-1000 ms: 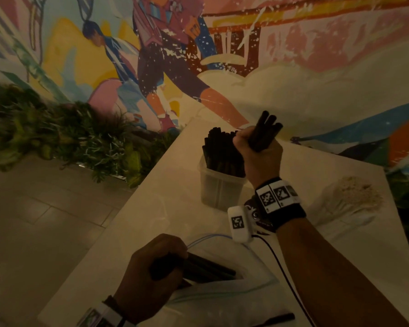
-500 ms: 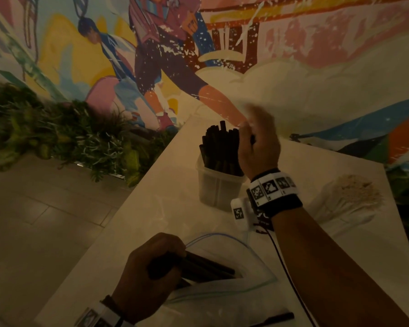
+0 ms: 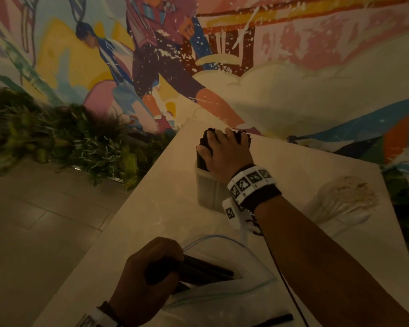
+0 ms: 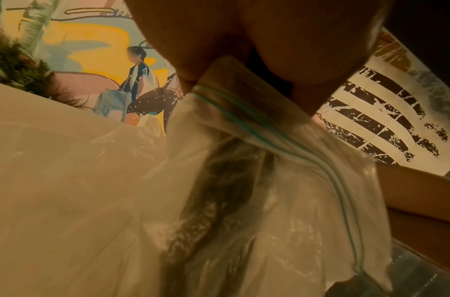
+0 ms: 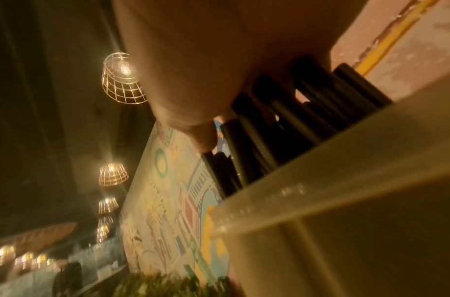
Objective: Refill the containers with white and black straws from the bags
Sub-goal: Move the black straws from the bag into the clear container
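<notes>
A clear plastic container [image 3: 208, 192] stands at the far middle of the table, packed with upright black straws [image 3: 204, 147]. My right hand [image 3: 224, 147] lies flat on their tops, fingers straight; the right wrist view shows the palm on the straw ends [image 5: 282, 112] above the container wall [image 5: 345, 191]. Near the front edge my left hand [image 3: 149, 267] grips a bundle of black straws [image 3: 208, 271] at the mouth of a clear zip bag [image 3: 222, 300], whose blue seal [image 4: 244, 120] runs under the fingers. White straws [image 3: 347, 192] stand at the right.
The pale table [image 3: 156, 208] narrows toward a painted mural wall. Green plants [image 3: 57, 142] line the floor at the left. A loose black straw [image 3: 276, 319] lies near the front edge. A black cable [image 3: 283, 277] runs from my right wrist across the bag.
My right hand held a bunch of black straws above the container, dropped them in, then opened and came down flat on the straw tops. The left hand has not moved.
</notes>
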The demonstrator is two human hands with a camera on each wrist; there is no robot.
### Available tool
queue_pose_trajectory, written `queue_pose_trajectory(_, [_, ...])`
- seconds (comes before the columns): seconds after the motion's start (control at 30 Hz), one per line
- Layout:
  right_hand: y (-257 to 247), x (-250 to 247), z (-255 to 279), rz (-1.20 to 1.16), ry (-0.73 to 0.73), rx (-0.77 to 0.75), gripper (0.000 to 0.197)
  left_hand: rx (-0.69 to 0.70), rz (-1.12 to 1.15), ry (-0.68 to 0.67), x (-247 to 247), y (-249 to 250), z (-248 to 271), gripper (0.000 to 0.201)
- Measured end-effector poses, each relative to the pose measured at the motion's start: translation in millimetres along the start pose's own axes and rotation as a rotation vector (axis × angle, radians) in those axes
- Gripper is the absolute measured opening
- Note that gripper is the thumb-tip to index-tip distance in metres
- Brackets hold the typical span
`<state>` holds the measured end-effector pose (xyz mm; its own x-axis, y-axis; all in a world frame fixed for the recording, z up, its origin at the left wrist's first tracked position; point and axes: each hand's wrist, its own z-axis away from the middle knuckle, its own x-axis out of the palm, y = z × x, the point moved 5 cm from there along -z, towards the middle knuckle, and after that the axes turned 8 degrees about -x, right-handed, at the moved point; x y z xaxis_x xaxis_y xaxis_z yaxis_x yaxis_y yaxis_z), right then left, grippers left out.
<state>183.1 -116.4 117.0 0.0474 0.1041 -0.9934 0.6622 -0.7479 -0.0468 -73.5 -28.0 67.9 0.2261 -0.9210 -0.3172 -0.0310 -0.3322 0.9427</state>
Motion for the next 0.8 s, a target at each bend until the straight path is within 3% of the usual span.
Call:
queue_pose_trajectory(0.23, [1,-4,2,-0.051,-0.025,0.009,0.055,0.005,-0.023,-0.036,0,4,-2,0.018])
queue_pose_trajectory(0.37, [-5,-52,36,-0.281,0.455,-0.023,0.05,0.008,-0.051,-0.037,-2,5,-3,0.018])
queue_pose_trajectory(0.43, [-11,-71,64,-0.531,0.59,-0.042,0.04,-0.007,-0.072,-0.042,-2,4,-3,0.017])
queue_pose_trajectory(0.53, [-29,-73,105,-0.894,0.427,-0.058,0.033,-0.016,-0.112,-0.054,-2,8,-4,0.018])
queue_pose_trajectory(0.6, [-44,-56,131,-0.958,0.137,-0.109,0.039,-0.018,-0.153,-0.076,-1,12,-6,0.019])
queue_pose_trajectory(0.7, [-59,-9,169,-0.871,-0.259,-0.156,0.064,-0.044,-0.164,-0.112,0,10,-7,0.027])
queue_pose_trajectory(0.8, [-70,32,191,-0.918,-0.321,-0.133,0.085,-0.048,-0.191,-0.088,4,11,-7,0.048])
